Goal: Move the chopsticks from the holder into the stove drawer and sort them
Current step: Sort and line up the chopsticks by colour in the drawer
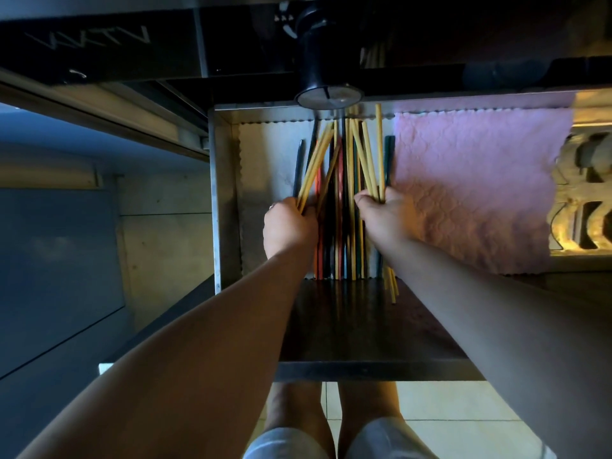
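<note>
The steel stove drawer (222,180) is pulled out below me. On its white liner lies a loose pile of chopsticks (341,193): yellow, red, dark blue, green and black, most lying lengthwise. My left hand (288,226) grips a fan of yellow chopsticks (316,164) at the pile's left side. My right hand (385,217) holds another bunch of yellow chopsticks (372,154) at the right side. One dark chopstick (298,167) lies apart on the left. The holder cannot be told apart for certain.
A pink quilted cloth (477,187) covers the drawer's right half. A black stove knob (326,61) juts out above the drawer's back. The dark drawer front (364,329) lies near me, with tiled floor and my legs below. A patterned yellow object (583,193) sits at the right.
</note>
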Demonstrator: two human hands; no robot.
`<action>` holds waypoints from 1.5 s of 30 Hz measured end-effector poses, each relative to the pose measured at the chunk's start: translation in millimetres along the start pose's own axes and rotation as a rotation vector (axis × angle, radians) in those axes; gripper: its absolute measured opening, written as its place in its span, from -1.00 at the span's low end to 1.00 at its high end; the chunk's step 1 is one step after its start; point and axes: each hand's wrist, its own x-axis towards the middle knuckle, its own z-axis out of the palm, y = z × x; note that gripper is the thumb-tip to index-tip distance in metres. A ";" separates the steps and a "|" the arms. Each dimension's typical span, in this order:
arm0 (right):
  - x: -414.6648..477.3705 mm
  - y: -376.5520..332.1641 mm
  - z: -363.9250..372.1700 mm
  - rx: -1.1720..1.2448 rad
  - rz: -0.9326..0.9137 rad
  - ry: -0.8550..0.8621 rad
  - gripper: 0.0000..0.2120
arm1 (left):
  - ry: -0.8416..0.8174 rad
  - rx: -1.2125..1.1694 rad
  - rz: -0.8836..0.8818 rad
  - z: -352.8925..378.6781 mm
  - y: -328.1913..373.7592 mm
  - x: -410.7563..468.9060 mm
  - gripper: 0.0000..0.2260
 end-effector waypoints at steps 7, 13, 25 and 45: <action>-3.0 -1.9 -5.2 -0.014 -0.006 0.005 -0.84 | -0.077 -0.030 0.029 6.4 4.6 -3.2 -0.79; 0.1 -3.0 -11.0 0.147 0.096 -0.036 -0.77 | -0.108 -0.072 0.018 1.2 10.2 -8.1 -0.89; 6.0 2.7 -14.5 -0.056 0.051 0.057 -0.83 | -0.103 -0.273 -0.085 3.5 24.3 -13.4 -0.79; -3.9 -11.0 5.2 -0.306 -0.026 0.109 -0.78 | -0.101 -0.329 -0.119 2.0 22.2 -14.4 -0.90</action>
